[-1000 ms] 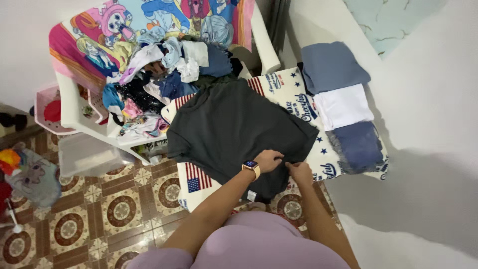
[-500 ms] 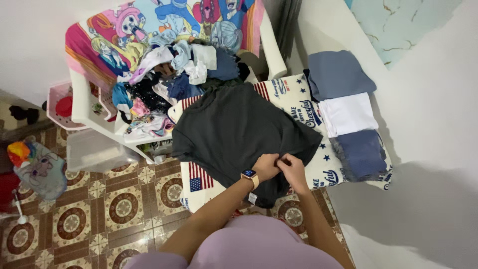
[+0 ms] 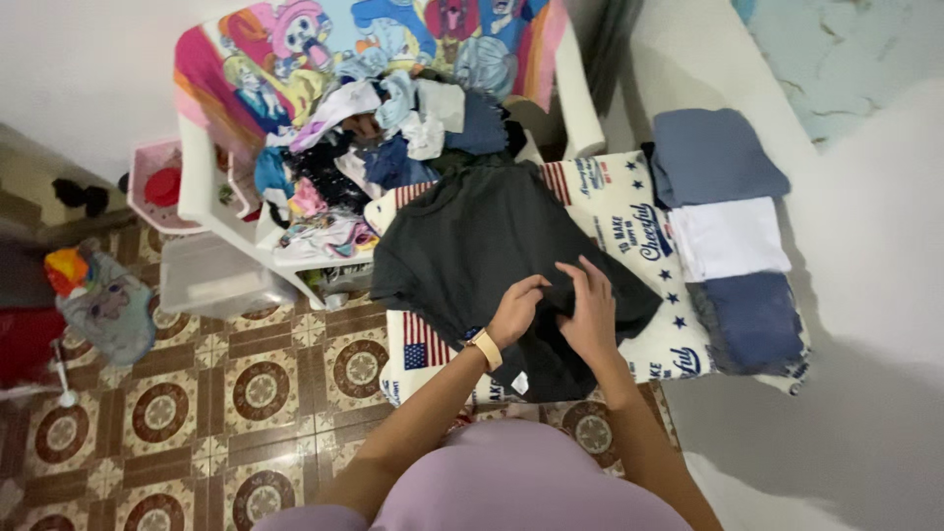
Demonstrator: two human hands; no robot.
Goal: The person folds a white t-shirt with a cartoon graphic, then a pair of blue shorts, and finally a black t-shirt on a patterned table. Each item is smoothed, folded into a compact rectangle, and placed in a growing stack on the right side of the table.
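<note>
A dark grey shirt [image 3: 482, 236] lies spread on a white printed cloth [image 3: 629, 211] on the floor. My left hand [image 3: 515, 310], with a watch on the wrist, pinches the shirt's fabric near its lower middle. My right hand [image 3: 590, 310] lies on the shirt just beside it, fingers pressing and gripping a fold of the same fabric. The two hands almost touch.
A white plastic chair [image 3: 231, 211] draped with a colourful cartoon towel holds a pile of mixed clothes [image 3: 383, 147]. Three folded garments [image 3: 728, 236], blue, white and blue, lie in a row on the cloth's right side. A clear plastic box [image 3: 216, 280] and toys sit on the patterned tile floor at left.
Both hands have moved up the shirt from its lower edge toward its middle, drawing fabric with them. The view has shifted so everything sits further right.
</note>
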